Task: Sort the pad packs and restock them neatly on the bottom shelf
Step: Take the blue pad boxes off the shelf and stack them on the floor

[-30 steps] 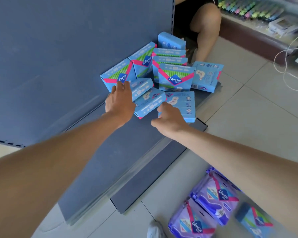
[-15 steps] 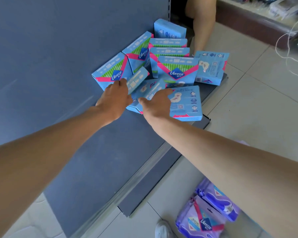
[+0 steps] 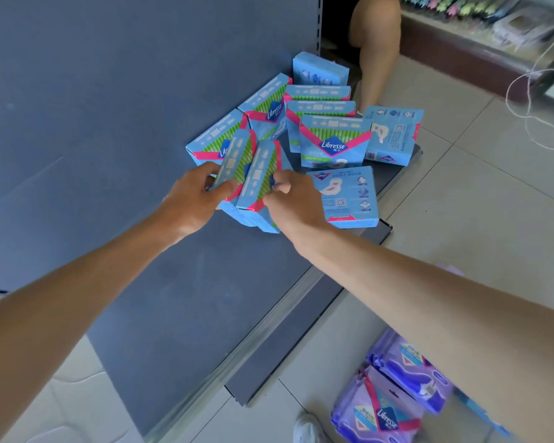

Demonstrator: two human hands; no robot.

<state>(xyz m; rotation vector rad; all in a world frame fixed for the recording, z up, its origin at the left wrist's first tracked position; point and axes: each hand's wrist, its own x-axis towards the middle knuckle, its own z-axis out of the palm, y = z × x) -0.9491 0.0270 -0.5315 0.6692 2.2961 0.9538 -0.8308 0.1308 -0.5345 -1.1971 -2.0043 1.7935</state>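
Several blue Libresse pad boxes crowd the far end of the grey bottom shelf (image 3: 186, 302). My left hand (image 3: 191, 199) grips one tilted blue box (image 3: 235, 158) by its left side. Right beside it, my right hand (image 3: 293, 199) pinches a second tilted blue box (image 3: 258, 174); the two boxes lean against each other. One box (image 3: 346, 196) lies flat just right of my right hand. An upright box (image 3: 333, 140) faces me behind it, with more rows standing further back against the blue back panel.
Purple Libresse soft packs (image 3: 384, 404) lie on the tiled floor at the lower right, next to a white shoe (image 3: 307, 430). Another person's leg (image 3: 378, 43) stands past the shelf end. A white cable (image 3: 531, 100) trails on the floor at the far right.
Both hands have closed on the two boxes that lay flat at the front and tipped them up onto their edges, side by side.
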